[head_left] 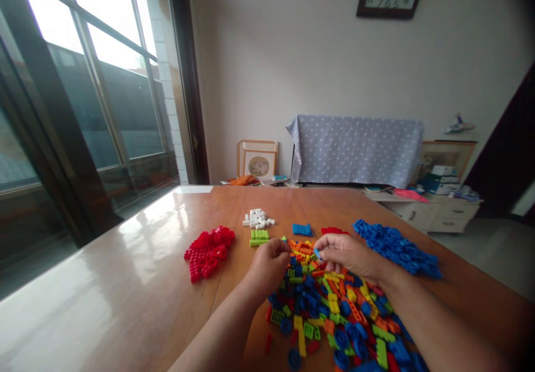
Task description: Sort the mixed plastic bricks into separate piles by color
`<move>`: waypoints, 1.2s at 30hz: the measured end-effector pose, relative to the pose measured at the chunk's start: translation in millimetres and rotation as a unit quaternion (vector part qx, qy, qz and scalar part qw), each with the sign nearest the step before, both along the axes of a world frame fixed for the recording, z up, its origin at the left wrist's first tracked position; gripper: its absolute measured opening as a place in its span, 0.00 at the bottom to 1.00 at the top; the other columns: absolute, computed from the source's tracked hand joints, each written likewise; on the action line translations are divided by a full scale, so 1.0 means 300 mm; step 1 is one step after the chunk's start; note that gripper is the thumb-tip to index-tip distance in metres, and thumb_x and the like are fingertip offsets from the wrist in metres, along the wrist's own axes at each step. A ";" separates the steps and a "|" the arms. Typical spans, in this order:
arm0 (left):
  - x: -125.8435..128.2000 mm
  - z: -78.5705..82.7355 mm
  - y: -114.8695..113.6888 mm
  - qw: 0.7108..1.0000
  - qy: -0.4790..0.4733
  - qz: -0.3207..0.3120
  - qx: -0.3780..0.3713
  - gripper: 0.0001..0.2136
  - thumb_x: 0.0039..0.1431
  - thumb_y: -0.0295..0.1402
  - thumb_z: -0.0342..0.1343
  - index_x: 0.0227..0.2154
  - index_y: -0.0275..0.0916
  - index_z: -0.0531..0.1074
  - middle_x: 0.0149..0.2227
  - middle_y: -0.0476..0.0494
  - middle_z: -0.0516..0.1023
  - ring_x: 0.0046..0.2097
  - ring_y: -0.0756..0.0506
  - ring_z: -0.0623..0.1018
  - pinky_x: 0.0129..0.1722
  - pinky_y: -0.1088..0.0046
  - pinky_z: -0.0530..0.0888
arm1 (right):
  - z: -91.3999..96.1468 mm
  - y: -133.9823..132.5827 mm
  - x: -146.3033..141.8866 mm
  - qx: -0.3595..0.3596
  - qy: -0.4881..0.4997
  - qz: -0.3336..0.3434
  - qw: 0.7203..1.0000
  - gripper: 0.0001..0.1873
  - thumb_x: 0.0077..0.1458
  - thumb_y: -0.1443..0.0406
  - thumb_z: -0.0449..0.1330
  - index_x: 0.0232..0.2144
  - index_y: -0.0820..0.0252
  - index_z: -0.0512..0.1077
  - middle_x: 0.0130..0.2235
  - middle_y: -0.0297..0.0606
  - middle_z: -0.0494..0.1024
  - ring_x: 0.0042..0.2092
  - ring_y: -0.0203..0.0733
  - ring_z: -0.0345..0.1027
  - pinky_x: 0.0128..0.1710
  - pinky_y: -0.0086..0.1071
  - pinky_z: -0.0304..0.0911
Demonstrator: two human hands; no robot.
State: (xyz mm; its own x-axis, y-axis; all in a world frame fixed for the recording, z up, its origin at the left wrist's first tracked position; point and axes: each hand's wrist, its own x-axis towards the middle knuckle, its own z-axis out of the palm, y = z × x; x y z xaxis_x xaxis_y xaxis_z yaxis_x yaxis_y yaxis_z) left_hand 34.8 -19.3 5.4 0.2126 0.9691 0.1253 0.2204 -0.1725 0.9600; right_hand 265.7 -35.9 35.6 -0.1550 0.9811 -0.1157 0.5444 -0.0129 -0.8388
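Over the far part of a mixed pile of toy building bricks (309, 294) are both hands. Between the thumb and fingers of my right hand (345, 254) is a small blue brick (317, 253). My left hand (271, 263) is closed at the pile's left edge, its fingertips curled together; whatever they hold, if anything, is hidden. Just beyond it sits a block of lime green bricks (259, 238). A row of blue bricks (302, 230) lies past the pile, and some red bricks (334, 231) show partly behind my right hand.
On the wooden table (137, 283), red bricks (210, 251) are heaped to the left, white bricks (257, 218) farther back, and blue bricks (395, 248) to the right. Behind the table stand a cloth-covered object (355, 149) and a low white cabinet (445, 216).
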 end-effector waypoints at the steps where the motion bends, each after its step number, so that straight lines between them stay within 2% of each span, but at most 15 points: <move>1: -0.001 -0.001 0.001 1.000 -0.003 0.002 -0.001 0.05 0.48 0.25 0.52 0.28 0.36 0.72 0.23 0.53 0.65 0.25 0.53 0.61 0.24 0.79 0.57 | -0.002 0.006 0.003 -0.006 0.017 -0.006 1.000 0.17 0.53 0.59 0.59 0.44 0.61 0.73 0.29 0.36 0.77 0.30 0.37 0.71 0.28 0.26 0.62; 5: -0.005 -0.008 0.007 1.000 -0.017 0.013 -0.007 0.04 0.50 0.26 0.53 0.29 0.36 0.72 0.22 0.54 0.65 0.25 0.53 0.62 0.24 0.79 0.58 | -0.015 0.037 0.015 0.002 0.059 -0.002 0.998 0.17 0.51 0.62 0.60 0.44 0.61 0.72 0.28 0.33 0.74 0.30 0.35 0.68 0.28 0.25 0.61; 10: -0.011 -0.013 0.016 0.999 -0.023 0.029 0.003 0.03 0.51 0.28 0.54 0.28 0.36 0.71 0.22 0.54 0.65 0.24 0.53 0.63 0.24 0.79 0.56 | -0.020 0.126 0.025 0.038 0.044 -0.012 0.998 0.15 0.50 0.64 0.61 0.42 0.61 0.72 0.25 0.28 0.69 0.26 0.32 0.62 0.23 0.23 0.54; 13: -0.013 -0.010 0.016 0.999 -0.023 0.035 0.007 0.03 0.53 0.30 0.54 0.27 0.36 0.70 0.22 0.53 0.65 0.24 0.53 0.63 0.23 0.79 0.56 | -0.030 0.216 0.026 0.074 -0.035 -0.033 0.996 0.15 0.50 0.66 0.60 0.42 0.62 0.74 0.26 0.30 0.73 0.26 0.33 0.64 0.24 0.24 0.55; 16: -0.013 -0.008 0.016 0.999 -0.030 0.039 0.003 0.04 0.54 0.31 0.55 0.27 0.36 0.70 0.22 0.54 0.64 0.24 0.54 0.62 0.23 0.79 0.56 | -0.046 0.308 0.021 0.136 -0.172 -0.055 0.974 0.12 0.49 0.67 0.60 0.38 0.61 0.78 0.28 0.33 0.77 0.30 0.35 0.68 0.29 0.24 0.58; 21: -0.011 -0.020 0.026 0.998 -0.049 0.039 -0.009 0.06 0.54 0.33 0.57 0.27 0.36 0.70 0.21 0.54 0.64 0.23 0.54 0.61 0.23 0.80 0.56 | -0.063 0.400 -0.012 0.160 -0.247 -0.056 0.954 0.14 0.47 0.67 0.63 0.38 0.57 0.80 0.36 0.35 0.82 0.38 0.40 0.72 0.35 0.26 0.59; 24: -0.013 -0.025 0.030 0.998 -0.046 0.042 -0.001 0.06 0.54 0.33 0.57 0.27 0.37 0.70 0.22 0.54 0.65 0.24 0.53 0.62 0.24 0.79 0.56 | -0.068 0.425 -0.040 0.159 -0.282 -0.054 0.945 0.14 0.47 0.66 0.64 0.39 0.55 0.80 0.39 0.36 0.83 0.40 0.41 0.72 0.35 0.27 0.57; 29: -0.016 -0.020 0.025 0.998 -0.030 0.045 0.012 0.05 0.55 0.33 0.55 0.27 0.37 0.71 0.23 0.53 0.66 0.25 0.53 0.64 0.24 0.78 0.57 | -0.073 0.448 -0.060 0.152 -0.317 -0.040 0.935 0.10 0.47 0.67 0.64 0.34 0.55 0.80 0.37 0.36 0.82 0.40 0.42 0.72 0.36 0.27 0.56; 33: -0.017 -0.016 0.023 0.998 -0.015 0.053 0.019 0.06 0.55 0.34 0.55 0.27 0.37 0.70 0.22 0.54 0.65 0.24 0.53 0.63 0.24 0.78 0.56 | -0.069 0.440 -0.046 0.151 -0.316 -0.038 0.936 0.13 0.47 0.69 0.63 0.37 0.55 0.80 0.41 0.37 0.82 0.44 0.43 0.71 0.38 0.27 0.56; 36: -0.016 -0.016 0.024 0.998 -0.020 0.051 0.016 0.06 0.55 0.34 0.56 0.26 0.37 0.70 0.22 0.53 0.65 0.24 0.53 0.63 0.24 0.78 0.56 | -0.063 0.412 -0.033 0.152 -0.301 -0.027 0.941 0.12 0.48 0.68 0.63 0.38 0.56 0.79 0.41 0.37 0.82 0.43 0.42 0.71 0.38 0.26 0.57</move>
